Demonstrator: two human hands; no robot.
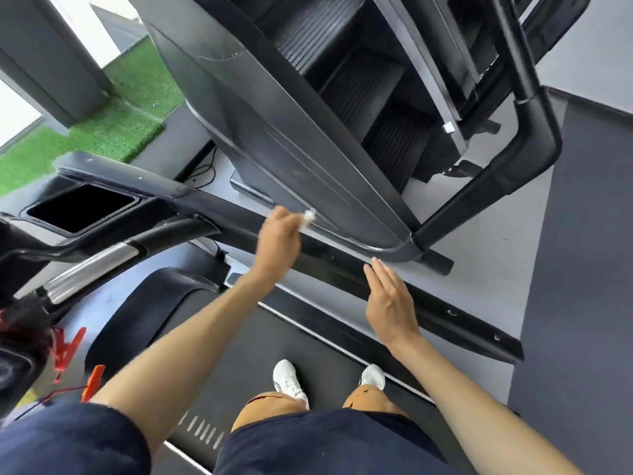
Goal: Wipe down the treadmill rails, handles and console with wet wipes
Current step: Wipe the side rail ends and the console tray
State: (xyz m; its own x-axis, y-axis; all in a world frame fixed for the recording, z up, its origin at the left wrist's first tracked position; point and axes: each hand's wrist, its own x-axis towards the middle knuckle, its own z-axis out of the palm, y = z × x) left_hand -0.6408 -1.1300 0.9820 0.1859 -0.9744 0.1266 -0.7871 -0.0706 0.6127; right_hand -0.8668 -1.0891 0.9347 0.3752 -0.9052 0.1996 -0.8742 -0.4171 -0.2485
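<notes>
Rightward from the left hand (279,241), which pinches the wet wipe (309,217), the handrail (452,317) stretches past the flat, empty right hand (390,296).

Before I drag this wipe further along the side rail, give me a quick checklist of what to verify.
1. Wipe gripped: ok, the left hand pinches the white wipe.
2. Wipe touching the side rail: cannot tell, the hand is blurred.
3. Path along the rail free: not ok, the right hand lies over it with straight fingers.
4. Footing: ok, both white shoes stand on the belt.
5. Wipe wet enough: cannot tell.
</notes>
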